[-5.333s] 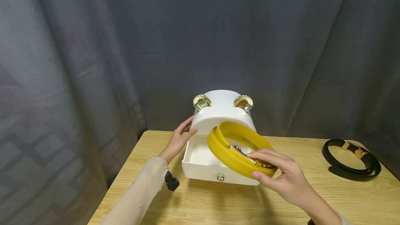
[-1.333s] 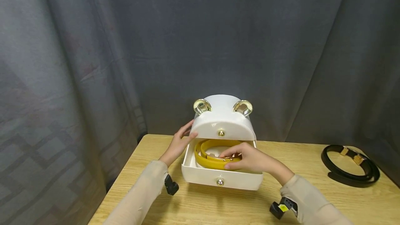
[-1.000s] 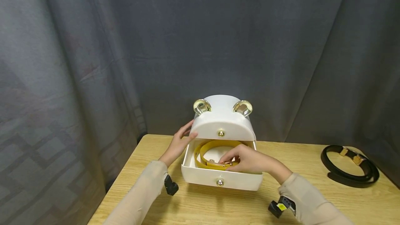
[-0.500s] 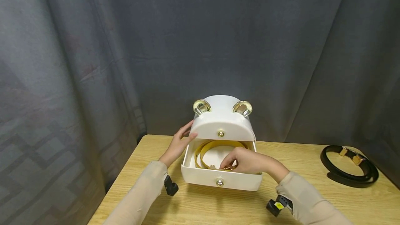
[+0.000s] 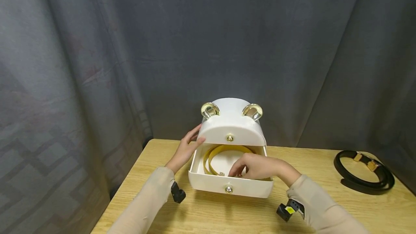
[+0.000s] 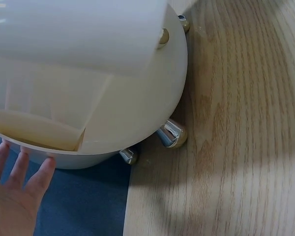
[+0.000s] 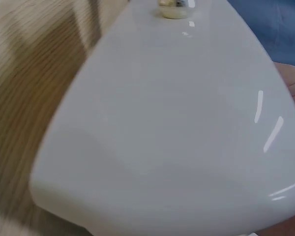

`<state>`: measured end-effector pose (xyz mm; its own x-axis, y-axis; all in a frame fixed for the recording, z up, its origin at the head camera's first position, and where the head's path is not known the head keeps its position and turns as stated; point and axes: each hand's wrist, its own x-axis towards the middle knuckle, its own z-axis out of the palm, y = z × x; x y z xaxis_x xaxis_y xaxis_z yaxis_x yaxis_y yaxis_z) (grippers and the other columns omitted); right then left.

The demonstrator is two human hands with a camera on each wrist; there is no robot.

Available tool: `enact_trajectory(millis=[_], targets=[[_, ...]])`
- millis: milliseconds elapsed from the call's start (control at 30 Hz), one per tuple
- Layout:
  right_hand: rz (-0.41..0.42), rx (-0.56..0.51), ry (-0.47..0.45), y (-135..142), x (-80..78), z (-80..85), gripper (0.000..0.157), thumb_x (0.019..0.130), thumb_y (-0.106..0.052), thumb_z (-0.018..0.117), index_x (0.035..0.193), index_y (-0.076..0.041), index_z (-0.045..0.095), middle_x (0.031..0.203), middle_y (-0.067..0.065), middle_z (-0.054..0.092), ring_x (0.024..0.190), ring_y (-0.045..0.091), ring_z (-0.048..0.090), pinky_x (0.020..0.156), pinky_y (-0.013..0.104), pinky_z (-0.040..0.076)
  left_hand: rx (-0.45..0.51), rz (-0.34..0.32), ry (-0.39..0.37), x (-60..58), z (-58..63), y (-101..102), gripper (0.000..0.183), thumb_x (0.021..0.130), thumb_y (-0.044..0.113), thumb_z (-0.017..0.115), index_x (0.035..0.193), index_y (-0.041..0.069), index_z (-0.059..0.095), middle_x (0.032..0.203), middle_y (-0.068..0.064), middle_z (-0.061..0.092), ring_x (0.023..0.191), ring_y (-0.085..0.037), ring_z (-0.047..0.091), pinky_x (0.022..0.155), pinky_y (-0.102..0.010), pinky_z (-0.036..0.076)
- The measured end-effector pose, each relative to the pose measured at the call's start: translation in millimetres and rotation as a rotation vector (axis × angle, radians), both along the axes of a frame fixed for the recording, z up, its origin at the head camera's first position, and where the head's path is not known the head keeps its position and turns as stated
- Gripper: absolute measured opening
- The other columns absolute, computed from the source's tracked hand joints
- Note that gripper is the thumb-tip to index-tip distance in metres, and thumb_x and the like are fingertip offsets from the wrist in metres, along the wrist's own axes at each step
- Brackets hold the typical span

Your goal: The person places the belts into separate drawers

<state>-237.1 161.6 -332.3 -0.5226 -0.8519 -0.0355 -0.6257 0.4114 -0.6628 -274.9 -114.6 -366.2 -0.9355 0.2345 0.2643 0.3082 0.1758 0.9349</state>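
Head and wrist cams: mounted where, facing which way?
Head: worn on the head, facing forward and down at the bear-eared white drawer box; shows both sleeves, left grip, right grip.
Left wrist: mounted there, facing the box and wooden tabletop; shows left fingers.
Right wrist: mounted there, close on the open drawer's front; slivers of the right grip at the right edge.
Shared: head and right wrist both show that front's knob.

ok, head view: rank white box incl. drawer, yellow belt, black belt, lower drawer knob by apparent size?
1. White box, drawer included
2. Black belt and yellow belt: unsure between them, the yellow one being partly hidden
3. Lower drawer knob
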Motion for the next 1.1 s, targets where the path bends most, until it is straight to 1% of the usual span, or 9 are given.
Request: enact_trajectory(millis=[167, 267, 367, 467, 533, 633, 733, 900, 1100], targets=[[0.006, 0.016, 0.039, 3.5, -0.2, 4.6, 0.024, 0.087, 0.0, 0.068, 0.108, -0.008, 0.076, 0.097, -0.008, 0.073, 0.085, 0.004, 0.066, 0.071, 0.027, 0.054, 0.005, 0.003, -0.003, -0.9, -0.4, 1.1, 0.058, 0.101, 0.02, 0.06, 0.154, 0.014, 0.039, 0.154, -0.017, 0.035, 0.137, -0.037, 0.04, 0.106, -0.053, 0.041], [0.002, 0.003, 0.023, 5.4, 1.3, 5.6, 0.025, 0.089, 0.0, 0.068, 0.112, -0.005, 0.074, 0.099, -0.005, 0.073, 0.087, 0.005, 0.066, 0.072, 0.028, 0.055, 0.007, 0.002, -0.003, -1.1, -1.1, 1.3, 0.058, 0.101, 0.02, 0.06, 0.154, 0.015, 0.039, 0.154, -0.017, 0.035, 0.137, -0.037, 0.04, 0.105, -0.053, 0.041], [-0.017, -0.034, 0.001, 6.6, 3.2, 6.0, 0.023, 0.092, -0.005, 0.068, 0.115, -0.002, 0.071, 0.099, -0.004, 0.072, 0.089, 0.006, 0.066, 0.075, 0.03, 0.055, 0.008, 0.0, -0.003, -1.4, -2.1, 0.8, 0.058, 0.101, 0.02, 0.06, 0.154, 0.015, 0.039, 0.154, -0.017, 0.035, 0.137, -0.037, 0.04, 0.105, -0.052, 0.042], [-0.056, -0.077, 0.011, 5.3, 8.3, 7.7, 0.024, 0.095, -0.013, 0.068, 0.116, -0.001, 0.07, 0.099, -0.006, 0.072, 0.091, 0.006, 0.065, 0.079, 0.032, 0.055, 0.005, 0.0, -0.004, -1.9, -2.5, 0.3, 0.058, 0.101, 0.021, 0.06, 0.154, 0.016, 0.038, 0.154, -0.016, 0.034, 0.137, -0.036, 0.04, 0.105, -0.052, 0.041], [-0.086, -0.101, 0.044, 3.0, 13.9, 9.1, 0.026, 0.096, -0.017, 0.067, 0.117, -0.002, 0.07, 0.099, -0.006, 0.072, 0.092, 0.007, 0.065, 0.081, 0.031, 0.055, 0.001, 0.003, 0.002, -1.6, -1.9, 0.3, 0.058, 0.101, 0.021, 0.061, 0.154, 0.015, 0.038, 0.154, -0.016, 0.035, 0.136, -0.036, 0.041, 0.105, -0.052, 0.042], [-0.135, -0.134, 0.099, -1.1, 22.0, 10.6, 0.025, 0.097, -0.02, 0.067, 0.116, -0.006, 0.072, 0.1, -0.003, 0.073, 0.091, 0.006, 0.065, 0.081, 0.03, 0.054, -0.007, 0.006, 0.011, -0.7, -0.6, 0.4, 0.058, 0.101, 0.021, 0.061, 0.154, 0.016, 0.039, 0.153, -0.016, 0.036, 0.135, -0.035, 0.042, 0.105, -0.05, 0.042], [-0.181, -0.168, 0.147, -4.3, 28.9, 12.0, 0.022, 0.097, -0.02, 0.065, 0.116, -0.01, 0.073, 0.101, -0.001, 0.073, 0.089, 0.005, 0.065, 0.078, 0.028, 0.054, -0.012, 0.007, 0.017, 0.6, 0.6, 0.4, 0.058, 0.101, 0.021, 0.06, 0.154, 0.015, 0.039, 0.153, -0.017, 0.037, 0.134, -0.035, 0.044, 0.105, -0.05, 0.042], [-0.244, -0.229, 0.215, -7.5, 40.1, 13.4, 0.02, 0.098, -0.019, 0.064, 0.114, -0.012, 0.073, 0.101, -0.006, 0.072, 0.089, 0.005, 0.065, 0.077, 0.029, 0.052, -0.021, 0.011, 0.012, 2.9, 1.8, 0.1, 0.058, 0.101, 0.022, 0.06, 0.154, 0.014, 0.038, 0.152, -0.018, 0.037, 0.133, -0.035, 0.044, 0.104, -0.05, 0.043], [-0.355, -0.306, 0.269, -12.4, 53.5, 12.5, 0.02, 0.096, -0.016, 0.067, 0.114, -0.011, 0.073, 0.104, -0.001, 0.073, 0.088, 0.006, 0.065, 0.074, 0.028, 0.054, -0.024, 0.006, 0.008, 3.0, 2.9, 0.2, 0.058, 0.101, 0.023, 0.06, 0.154, 0.015, 0.038, 0.153, -0.018, 0.036, 0.134, -0.035, 0.044, 0.105, -0.05, 0.042]])
